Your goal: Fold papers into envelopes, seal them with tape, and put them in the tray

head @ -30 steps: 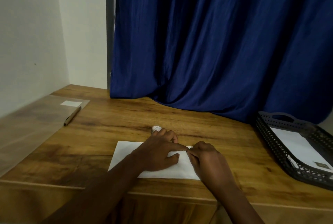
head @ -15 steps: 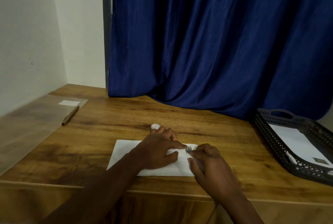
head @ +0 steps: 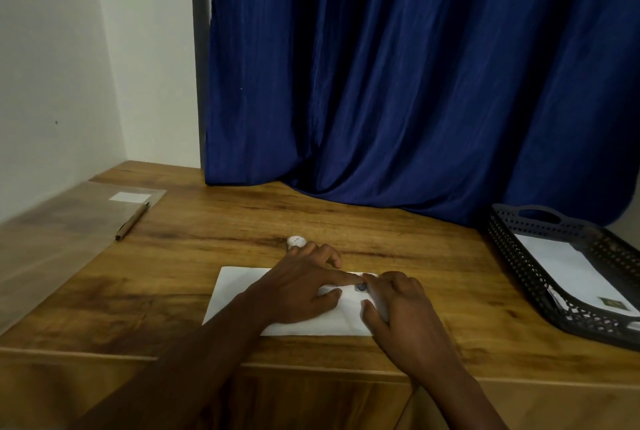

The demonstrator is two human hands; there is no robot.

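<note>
— What are the hands doing?

— Both lie on a white envelope (head: 242, 286) flat on the wooden table (head: 398, 242), near its front edge. The left hand (head: 301, 286) rests palm down on the paper, forefinger stretched out and pressing beside a small dark round thing (head: 361, 287) near the envelope's right end. I can't tell what that thing is.

— And the right?

— The right hand (head: 398, 305) has its fingers curled at that same spot, its fingertips meeting the left forefinger. Whether it pinches anything there I cannot tell.

— Anything close by?

— A small white roll (head: 296, 241) just behind the left hand's fingers. At the far right, a dark perforated tray (head: 512, 249) holds white envelopes (head: 561, 263). Far left, a pen (head: 132, 220) lies beside a clear sheet (head: 69, 221). A blue curtain (head: 415, 83) hangs behind.
</note>
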